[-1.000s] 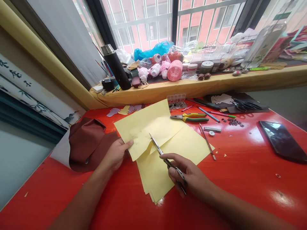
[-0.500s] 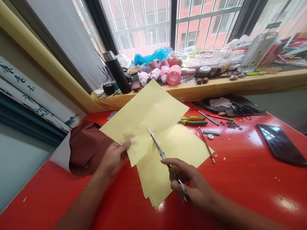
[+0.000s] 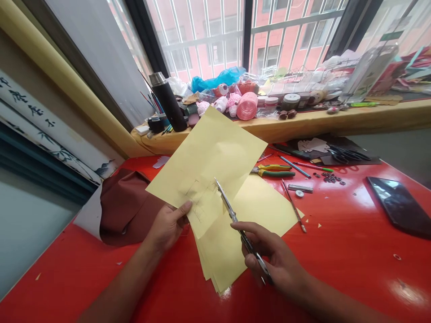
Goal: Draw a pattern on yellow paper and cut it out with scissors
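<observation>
My left hand pinches the lower left edge of a pale yellow sheet of paper and holds it raised and tilted over the red table. My right hand grips a pair of scissors; the blades point up and left into the lower part of the raised sheet. Faint pencil lines show on the sheet near my left thumb. Beneath lies a stack of yellow sheets flat on the table.
A brown leather piece lies left of my left hand. Pliers, pencils, small rings and a dark phone lie to the right. The window ledge behind is crowded with a black flask, jars and bags.
My left hand lifted the top yellow sheet off the stack and tilted it up. The scissors in my right hand followed it, blades now at the sheet's lower part.
</observation>
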The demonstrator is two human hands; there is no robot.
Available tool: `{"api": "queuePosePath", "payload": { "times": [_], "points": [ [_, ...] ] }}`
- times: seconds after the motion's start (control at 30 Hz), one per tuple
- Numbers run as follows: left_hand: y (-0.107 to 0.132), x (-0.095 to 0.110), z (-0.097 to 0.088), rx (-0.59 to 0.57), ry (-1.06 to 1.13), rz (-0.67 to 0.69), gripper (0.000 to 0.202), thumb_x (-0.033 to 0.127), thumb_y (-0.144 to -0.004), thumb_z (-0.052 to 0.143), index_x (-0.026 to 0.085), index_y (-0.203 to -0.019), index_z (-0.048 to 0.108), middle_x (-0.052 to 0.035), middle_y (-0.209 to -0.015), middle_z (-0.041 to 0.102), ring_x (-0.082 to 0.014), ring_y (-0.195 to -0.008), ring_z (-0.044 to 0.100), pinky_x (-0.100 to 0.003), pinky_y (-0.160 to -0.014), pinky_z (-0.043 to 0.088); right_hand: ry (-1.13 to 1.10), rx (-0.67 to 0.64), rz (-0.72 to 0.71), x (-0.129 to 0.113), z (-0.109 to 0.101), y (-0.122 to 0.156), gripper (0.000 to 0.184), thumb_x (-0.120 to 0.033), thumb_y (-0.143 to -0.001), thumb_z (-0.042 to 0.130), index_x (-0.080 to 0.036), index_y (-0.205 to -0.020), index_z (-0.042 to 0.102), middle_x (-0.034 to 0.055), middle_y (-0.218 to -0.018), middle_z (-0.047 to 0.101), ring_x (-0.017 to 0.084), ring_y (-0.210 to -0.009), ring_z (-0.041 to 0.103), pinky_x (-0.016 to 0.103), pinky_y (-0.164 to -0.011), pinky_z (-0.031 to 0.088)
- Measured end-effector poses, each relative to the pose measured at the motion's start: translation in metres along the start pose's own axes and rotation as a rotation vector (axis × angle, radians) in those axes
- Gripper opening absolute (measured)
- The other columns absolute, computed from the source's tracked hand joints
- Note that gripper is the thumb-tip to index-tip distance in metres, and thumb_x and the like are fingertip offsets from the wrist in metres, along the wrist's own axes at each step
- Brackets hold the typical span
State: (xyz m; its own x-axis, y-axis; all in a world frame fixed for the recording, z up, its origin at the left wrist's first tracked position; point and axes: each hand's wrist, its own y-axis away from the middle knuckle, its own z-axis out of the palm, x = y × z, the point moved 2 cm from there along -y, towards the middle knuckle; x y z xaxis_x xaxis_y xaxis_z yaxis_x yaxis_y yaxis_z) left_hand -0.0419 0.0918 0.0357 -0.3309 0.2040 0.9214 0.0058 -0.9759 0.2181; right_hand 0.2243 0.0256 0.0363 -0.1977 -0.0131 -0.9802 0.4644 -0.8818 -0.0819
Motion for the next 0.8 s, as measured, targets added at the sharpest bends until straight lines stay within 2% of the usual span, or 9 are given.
{"api": "queuePosePath", "payload": {
  "times": [0.2,0.57,0.8],
  "points": [
    [0.0006,-0.0028,-0.0002,-0.019,-0.029,-0.021,0.049,0.041,-0.075,0.097,0.017,-0.115,0.082,-0.0146,-0.109,0.083,-0.0392,-0.11,0.078,-0.043,-0.087,0.066,0.009,-0.01,-0.02,0.0014,0.0002,0.0,0.04,-0.033,-0.103,0.07,-0.026,-0.142,0.065,-0.0081,-0.073,0.048,0.007,-0.049,0.04,0.026,-0.052,0.037],
    [0.0001,-0.0089,-0.0009,-0.051,-0.057,-0.049,0.049,0.046,-0.073,0.097,0.014,-0.108,0.084,-0.018,-0.119,0.081,-0.0406,-0.118,0.075,-0.042,-0.087,0.066,0.013,0.009,-0.007,0.0004,-0.0005,-0.0006,0.04,-0.029,-0.1,0.069,-0.026,-0.14,0.065,-0.0073,-0.074,0.047,0.008,-0.052,0.042,0.026,-0.054,0.036],
    [-0.0014,-0.0079,-0.0027,-0.029,-0.052,-0.032,0.053,0.046,-0.071,0.098,0.015,-0.112,0.084,-0.0173,-0.124,0.08,-0.04,-0.122,0.073,-0.045,-0.097,0.064,0.02,0.013,0.025,0.0009,0.0003,-0.0009,0.041,-0.026,-0.098,0.069,-0.023,-0.139,0.065,-0.0077,-0.073,0.045,0.009,-0.052,0.038,0.026,-0.053,0.034]
  ]
}}
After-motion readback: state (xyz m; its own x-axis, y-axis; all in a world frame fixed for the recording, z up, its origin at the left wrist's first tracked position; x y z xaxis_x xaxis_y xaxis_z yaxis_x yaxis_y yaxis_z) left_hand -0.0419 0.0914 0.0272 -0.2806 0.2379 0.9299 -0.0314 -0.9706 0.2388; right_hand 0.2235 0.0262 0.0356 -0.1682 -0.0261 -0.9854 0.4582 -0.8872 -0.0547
